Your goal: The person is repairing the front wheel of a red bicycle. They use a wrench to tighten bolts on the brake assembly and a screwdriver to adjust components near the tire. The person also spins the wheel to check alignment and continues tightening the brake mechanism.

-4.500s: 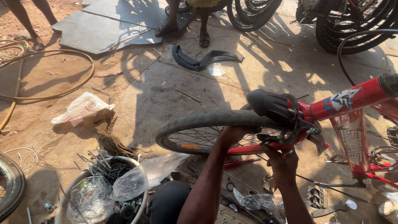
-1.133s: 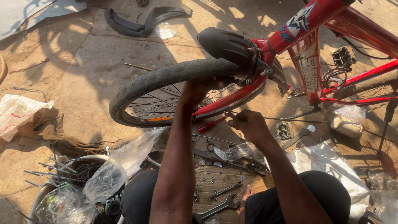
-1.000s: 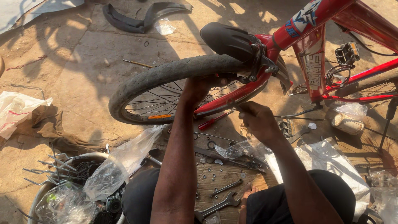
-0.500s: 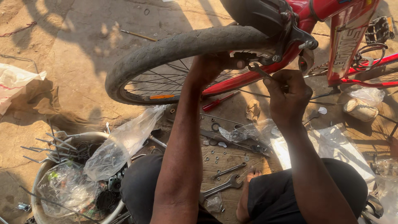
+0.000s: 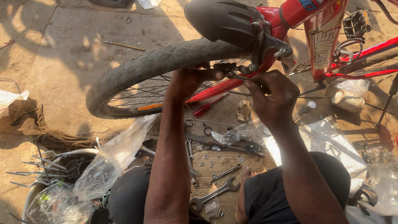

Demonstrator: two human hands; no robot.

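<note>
A red bicycle frame (image 5: 319, 37) stands before me with a dusty black tyre (image 5: 149, 66) and a black mudguard (image 5: 219, 20) over the wheel. My left hand (image 5: 190, 81) reaches under the tyre and pinches the rim brake pad (image 5: 226, 68) with thumb and fingers. My right hand (image 5: 271, 97) is closed around a slim metal tool (image 5: 236, 76) whose tip meets the brake arm (image 5: 265, 45). The tool's handle is hidden in my fist.
Spanners (image 5: 213, 195), nuts and washers lie on a wooden board (image 5: 232, 164) between my knees. A red screwdriver (image 5: 209, 105) lies under the wheel. At the left are a clear plastic bag (image 5: 112, 161), a bucket of spokes (image 5: 45, 174) and a brown cloth (image 5: 37, 124).
The view has moved in closer to the brake. My right hand rose from below the wheel up to the brake arm with the tool; my left hand stayed at the rim.
</note>
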